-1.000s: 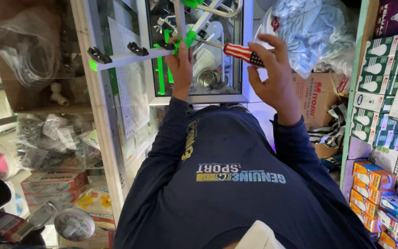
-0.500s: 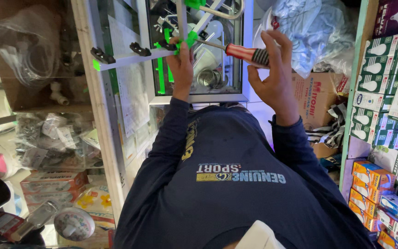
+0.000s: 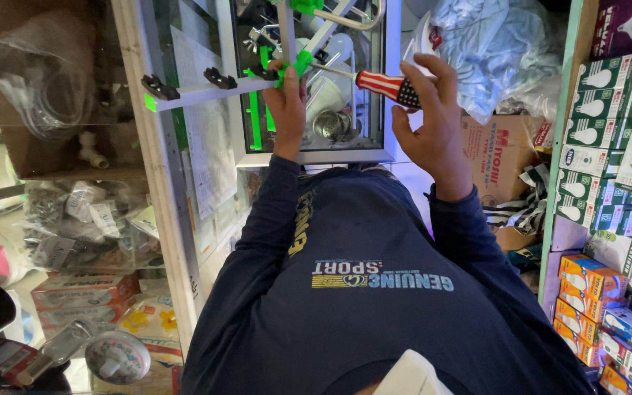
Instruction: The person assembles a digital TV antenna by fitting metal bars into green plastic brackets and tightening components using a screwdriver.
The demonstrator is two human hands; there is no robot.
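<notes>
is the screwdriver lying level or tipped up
Roughly level: the screwdriver runs sideways from the right hand to the green joint gripped by the left hand.

left hand [image 3: 287, 110]: raised, fingers curled shut | right hand [image 3: 433, 121]: raised, fingers gripping

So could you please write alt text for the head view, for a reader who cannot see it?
The right hand holds a striped-handled screwdriver with its tip at a green joint on a white rack, which the left hand grips. Shelves of boxes stand on the right.
</notes>
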